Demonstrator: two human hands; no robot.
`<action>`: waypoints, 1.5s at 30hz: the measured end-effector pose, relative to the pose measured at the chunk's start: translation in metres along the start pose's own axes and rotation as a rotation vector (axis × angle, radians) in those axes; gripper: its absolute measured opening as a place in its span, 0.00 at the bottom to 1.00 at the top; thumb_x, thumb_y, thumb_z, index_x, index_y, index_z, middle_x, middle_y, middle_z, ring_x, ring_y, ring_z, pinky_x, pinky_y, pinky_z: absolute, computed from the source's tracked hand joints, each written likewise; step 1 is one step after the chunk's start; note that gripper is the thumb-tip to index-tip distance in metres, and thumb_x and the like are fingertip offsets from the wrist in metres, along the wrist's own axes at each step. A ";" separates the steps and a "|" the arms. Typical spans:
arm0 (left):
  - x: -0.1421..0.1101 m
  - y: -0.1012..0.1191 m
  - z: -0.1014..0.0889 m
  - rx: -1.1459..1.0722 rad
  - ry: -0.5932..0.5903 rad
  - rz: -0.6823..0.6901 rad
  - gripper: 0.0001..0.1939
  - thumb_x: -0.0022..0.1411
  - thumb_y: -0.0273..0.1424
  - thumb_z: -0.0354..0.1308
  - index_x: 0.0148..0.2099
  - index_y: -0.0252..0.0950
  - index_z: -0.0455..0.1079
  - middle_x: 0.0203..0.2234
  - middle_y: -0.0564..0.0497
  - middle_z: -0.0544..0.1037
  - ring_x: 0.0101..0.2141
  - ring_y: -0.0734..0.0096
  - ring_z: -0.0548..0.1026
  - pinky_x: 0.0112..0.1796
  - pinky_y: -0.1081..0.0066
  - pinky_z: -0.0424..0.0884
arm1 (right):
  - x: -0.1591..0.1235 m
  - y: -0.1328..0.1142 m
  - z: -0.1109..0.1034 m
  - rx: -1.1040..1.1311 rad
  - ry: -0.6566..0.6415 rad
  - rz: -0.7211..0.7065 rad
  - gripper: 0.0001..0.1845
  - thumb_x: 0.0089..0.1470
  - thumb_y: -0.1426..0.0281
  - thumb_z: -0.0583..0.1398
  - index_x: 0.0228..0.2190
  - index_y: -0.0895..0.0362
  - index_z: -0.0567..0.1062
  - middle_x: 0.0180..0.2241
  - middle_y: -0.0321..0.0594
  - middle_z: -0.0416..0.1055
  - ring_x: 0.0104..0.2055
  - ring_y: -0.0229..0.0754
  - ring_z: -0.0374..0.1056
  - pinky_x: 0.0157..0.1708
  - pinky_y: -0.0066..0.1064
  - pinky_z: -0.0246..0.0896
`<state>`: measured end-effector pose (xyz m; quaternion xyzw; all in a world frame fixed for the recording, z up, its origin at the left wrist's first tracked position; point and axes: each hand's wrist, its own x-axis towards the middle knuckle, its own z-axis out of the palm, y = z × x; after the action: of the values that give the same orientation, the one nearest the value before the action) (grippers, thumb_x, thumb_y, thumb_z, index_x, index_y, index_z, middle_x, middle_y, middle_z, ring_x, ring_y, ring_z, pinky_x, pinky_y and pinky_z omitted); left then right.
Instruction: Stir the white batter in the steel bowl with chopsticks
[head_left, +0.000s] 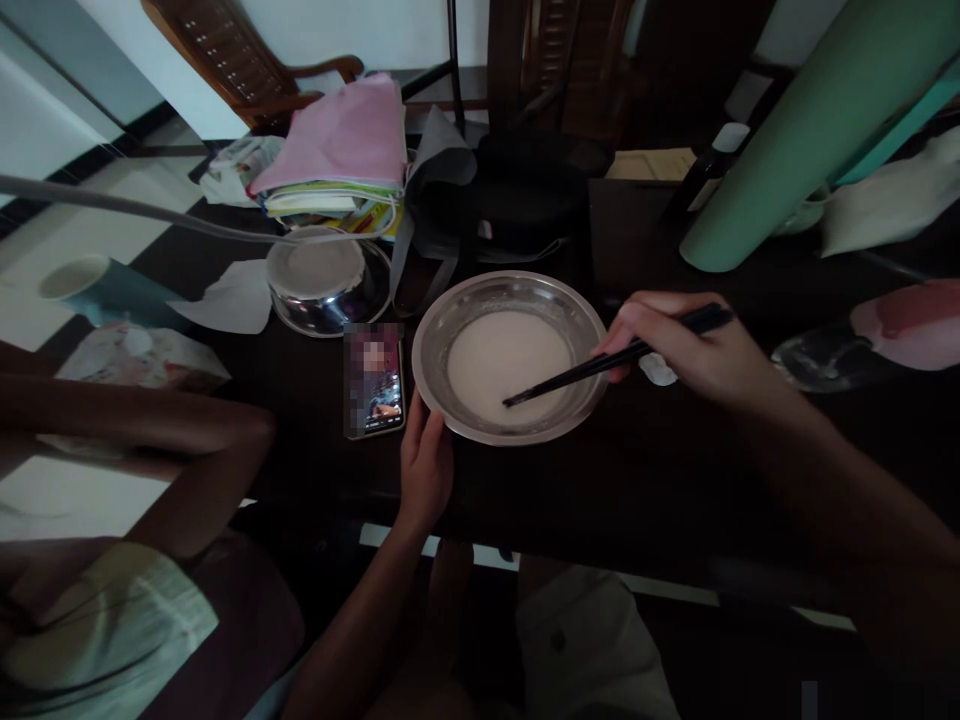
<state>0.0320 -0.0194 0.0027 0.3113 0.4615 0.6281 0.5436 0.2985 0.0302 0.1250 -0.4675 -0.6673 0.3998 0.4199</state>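
Observation:
A wide metal bowl (427,375) stands on the dark table, with a pale, milky liquid (502,355) in it. My left hand (427,465) grips the bowl's near left rim, thumb on the outer side and the other fingers partly hidden. In my right hand (671,335) is a pair of black chopsticks (577,372), held closed together. They slant down to the left over the bowl's right rim, and their tips reach the liquid's surface. A lit phone (384,385) lies just left of the bowl.
Behind the phone sits an upturned metal bowl (330,285). A pink-topped pile of papers (337,140) and a black bag (517,200) are farther back. A large green cylinder (787,150) leans at right. Another person's arm (187,430) rests at left.

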 end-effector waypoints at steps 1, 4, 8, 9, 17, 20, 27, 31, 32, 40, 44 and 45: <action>0.000 0.000 0.000 -0.001 -0.003 0.004 0.30 0.62 0.41 0.66 0.66 0.47 0.70 0.67 0.50 0.70 0.69 0.57 0.61 0.68 0.62 0.58 | 0.001 0.002 0.004 -0.013 -0.018 -0.006 0.20 0.62 0.54 0.62 0.24 0.51 0.81 0.26 0.37 0.78 0.27 0.41 0.76 0.30 0.34 0.71; 0.000 0.000 0.000 0.002 -0.011 0.017 0.29 0.63 0.41 0.65 0.66 0.47 0.70 0.67 0.50 0.70 0.69 0.58 0.62 0.68 0.62 0.58 | 0.005 0.010 0.014 -0.017 -0.047 -0.016 0.16 0.62 0.55 0.63 0.27 0.50 0.81 0.30 0.37 0.80 0.30 0.41 0.77 0.32 0.34 0.73; 0.000 0.000 0.000 -0.030 -0.006 0.001 0.28 0.62 0.40 0.67 0.64 0.48 0.72 0.65 0.51 0.72 0.69 0.59 0.63 0.68 0.63 0.58 | 0.008 0.017 0.014 -0.063 0.022 -0.029 0.15 0.62 0.57 0.63 0.29 0.51 0.81 0.32 0.38 0.79 0.33 0.41 0.78 0.33 0.33 0.73; 0.000 0.000 -0.001 -0.037 -0.007 0.000 0.28 0.62 0.40 0.67 0.64 0.48 0.72 0.65 0.51 0.72 0.68 0.59 0.64 0.67 0.63 0.58 | 0.008 0.017 0.012 -0.087 0.054 -0.038 0.16 0.62 0.56 0.63 0.28 0.51 0.80 0.32 0.38 0.79 0.33 0.41 0.78 0.32 0.33 0.72; 0.000 0.000 -0.001 0.000 -0.025 0.018 0.31 0.62 0.43 0.66 0.66 0.48 0.70 0.66 0.50 0.71 0.68 0.57 0.64 0.68 0.60 0.58 | 0.006 0.005 -0.017 -0.112 0.256 -0.037 0.21 0.62 0.52 0.62 0.23 0.50 0.79 0.23 0.39 0.74 0.23 0.39 0.70 0.23 0.36 0.65; 0.000 -0.001 -0.001 -0.001 -0.023 0.023 0.30 0.62 0.42 0.66 0.66 0.48 0.70 0.66 0.50 0.71 0.68 0.57 0.64 0.68 0.60 0.57 | 0.007 0.008 -0.029 -0.044 0.181 -0.014 0.21 0.62 0.53 0.62 0.23 0.50 0.79 0.22 0.39 0.75 0.21 0.40 0.70 0.22 0.37 0.64; 0.000 0.000 -0.001 -0.018 -0.017 0.000 0.31 0.61 0.42 0.67 0.65 0.48 0.70 0.66 0.50 0.71 0.69 0.57 0.62 0.68 0.61 0.57 | 0.011 0.010 -0.010 0.031 -0.037 0.081 0.19 0.61 0.55 0.63 0.26 0.53 0.81 0.24 0.38 0.78 0.25 0.40 0.75 0.26 0.32 0.70; 0.000 0.002 0.001 -0.030 -0.019 0.000 0.30 0.61 0.41 0.67 0.65 0.47 0.71 0.66 0.50 0.71 0.69 0.57 0.63 0.68 0.62 0.56 | 0.011 0.013 0.007 -0.006 -0.034 0.018 0.15 0.61 0.56 0.64 0.28 0.50 0.82 0.32 0.38 0.81 0.32 0.42 0.78 0.35 0.35 0.74; 0.000 0.002 0.001 -0.032 -0.015 -0.001 0.30 0.61 0.41 0.67 0.64 0.47 0.71 0.66 0.50 0.71 0.69 0.57 0.63 0.68 0.61 0.56 | 0.010 0.014 0.008 -0.025 -0.019 0.005 0.14 0.61 0.56 0.63 0.28 0.50 0.81 0.33 0.38 0.80 0.34 0.42 0.78 0.36 0.36 0.74; 0.000 0.000 0.000 -0.026 -0.003 0.000 0.30 0.61 0.40 0.67 0.65 0.47 0.71 0.67 0.50 0.69 0.70 0.57 0.61 0.68 0.61 0.56 | 0.006 0.002 -0.008 -0.155 0.234 -0.041 0.22 0.60 0.50 0.63 0.22 0.50 0.78 0.25 0.39 0.73 0.30 0.42 0.72 0.30 0.37 0.72; 0.000 0.001 0.001 -0.002 -0.011 0.004 0.31 0.62 0.41 0.66 0.66 0.48 0.69 0.67 0.50 0.70 0.69 0.57 0.62 0.68 0.61 0.58 | 0.003 0.001 -0.021 -0.066 0.225 -0.007 0.22 0.60 0.50 0.63 0.22 0.51 0.78 0.24 0.39 0.74 0.23 0.39 0.70 0.22 0.35 0.66; 0.000 0.001 0.001 0.003 -0.015 0.004 0.31 0.62 0.42 0.65 0.66 0.48 0.69 0.67 0.50 0.69 0.69 0.57 0.62 0.68 0.61 0.58 | 0.003 0.001 -0.023 -0.034 0.195 0.005 0.23 0.60 0.50 0.63 0.22 0.52 0.78 0.24 0.39 0.74 0.22 0.38 0.70 0.21 0.34 0.65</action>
<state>0.0323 -0.0188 0.0035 0.3180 0.4577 0.6262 0.5453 0.3193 0.0366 0.1317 -0.5128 -0.6288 0.3420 0.4740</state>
